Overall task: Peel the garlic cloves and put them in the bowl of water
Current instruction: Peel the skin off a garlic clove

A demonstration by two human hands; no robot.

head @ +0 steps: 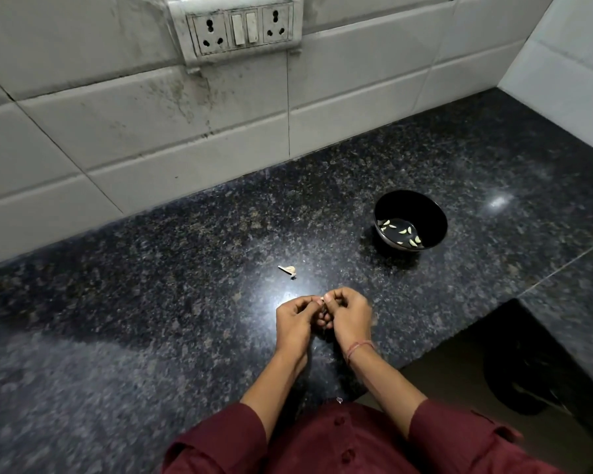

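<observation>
Both my left hand (293, 323) and right hand (350, 316) are curled, pinching a small pale garlic clove (322, 298) above the speckled black granite counter (151, 302). The round black bowl of water (410, 199) sits well apart, so I judge a slick peeled clove could slip on the carry.

The counter (185, 319) is dark, speckled, polished stone that meets a tiled wall (151, 131) at the back. Toward its right stands 1 black bowl (421, 205) holding water and several peeled cloves (404, 230). Well to the bowl's left and nearer the front lies 1 garlic clove (288, 269), with a scrap of skin (292, 276) just beside it.
</observation>
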